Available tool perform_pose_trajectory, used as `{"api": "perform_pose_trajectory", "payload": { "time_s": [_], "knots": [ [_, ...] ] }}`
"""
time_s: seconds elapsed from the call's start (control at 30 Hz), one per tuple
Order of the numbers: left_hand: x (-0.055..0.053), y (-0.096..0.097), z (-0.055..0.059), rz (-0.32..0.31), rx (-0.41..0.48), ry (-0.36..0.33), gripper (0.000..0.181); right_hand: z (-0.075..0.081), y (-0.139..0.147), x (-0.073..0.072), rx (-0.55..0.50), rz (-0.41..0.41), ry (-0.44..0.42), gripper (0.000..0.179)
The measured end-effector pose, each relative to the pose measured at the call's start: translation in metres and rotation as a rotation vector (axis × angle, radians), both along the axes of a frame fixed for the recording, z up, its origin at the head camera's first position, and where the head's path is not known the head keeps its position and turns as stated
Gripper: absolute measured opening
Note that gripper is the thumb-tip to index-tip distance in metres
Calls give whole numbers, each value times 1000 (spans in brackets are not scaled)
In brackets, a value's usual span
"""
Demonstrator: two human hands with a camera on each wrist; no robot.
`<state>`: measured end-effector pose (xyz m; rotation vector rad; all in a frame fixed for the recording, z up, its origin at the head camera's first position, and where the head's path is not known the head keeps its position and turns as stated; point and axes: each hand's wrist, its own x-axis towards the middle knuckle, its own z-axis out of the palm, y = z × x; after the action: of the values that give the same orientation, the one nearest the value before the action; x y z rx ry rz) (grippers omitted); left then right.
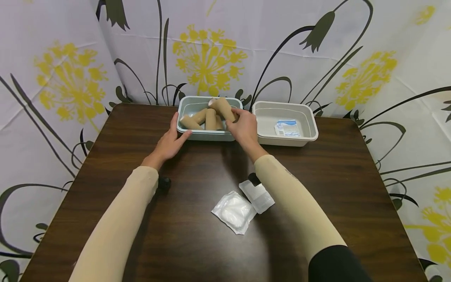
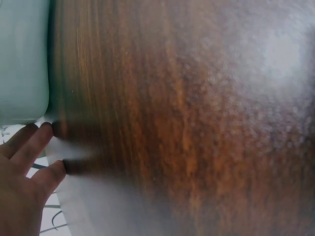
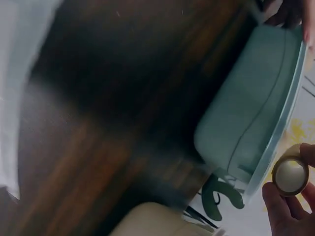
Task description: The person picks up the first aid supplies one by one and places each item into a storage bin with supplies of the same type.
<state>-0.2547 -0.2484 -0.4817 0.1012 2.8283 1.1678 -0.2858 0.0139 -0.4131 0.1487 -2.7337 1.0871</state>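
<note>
A pale blue-green tub (image 1: 211,136) stands at the table's far edge with several tan bandage rolls (image 1: 210,119) piled inside. My right hand (image 1: 244,127) pinches one bandage roll (image 1: 224,109) between thumb and fingers, tilted over the tub's right half. The right wrist view catches this roll (image 3: 294,151) end-on, with a round pale core. At the tub's left end, my left hand (image 1: 167,145) rests with its fingers extended, thumb along the front rim. In the left wrist view its fingers (image 2: 37,142) reach the tub's corner.
Right of the tub sits an off-white tub (image 1: 282,141) holding a blue-and-white packet (image 1: 288,128). Two white packets, a puffy one (image 1: 235,212) and a flatter one (image 1: 260,199), lie mid-table near my right forearm. A patterned curtain (image 1: 211,23) hangs behind the dark wooden table (image 1: 169,243).
</note>
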Motion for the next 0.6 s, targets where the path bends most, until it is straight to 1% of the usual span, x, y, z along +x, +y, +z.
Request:
{"api": "perform_pose_trajectory", "payload": {
  "time_s": [0.1, 0.2, 0.27, 0.33, 0.4, 0.53, 0.6],
  "knots": [
    [1, 0, 0, 4, 2, -3, 83, 1, -5, -9, 80, -20, 2, 40],
    [2, 2, 1, -4, 9, 4, 83, 1, -9, -15, 162, -29, 37, 28],
    [3, 2, 0, -7, 16, 9, 82, -1, -11, -17, 217, -28, 48, 21],
    [3, 3, -1, -12, 18, 8, 82, -3, -12, -19, 270, -16, 49, 17],
    [2, 3, -2, -11, 21, 6, 82, -4, -13, -20, 316, 7, 52, 14],
    [1, 2, -3, 3, 22, 4, 82, -4, -12, -20, 392, 82, 64, 9],
    [0, 0, -3, 14, 19, 3, 82, -5, -12, -21, 399, 117, 58, 11]
  ]
}}
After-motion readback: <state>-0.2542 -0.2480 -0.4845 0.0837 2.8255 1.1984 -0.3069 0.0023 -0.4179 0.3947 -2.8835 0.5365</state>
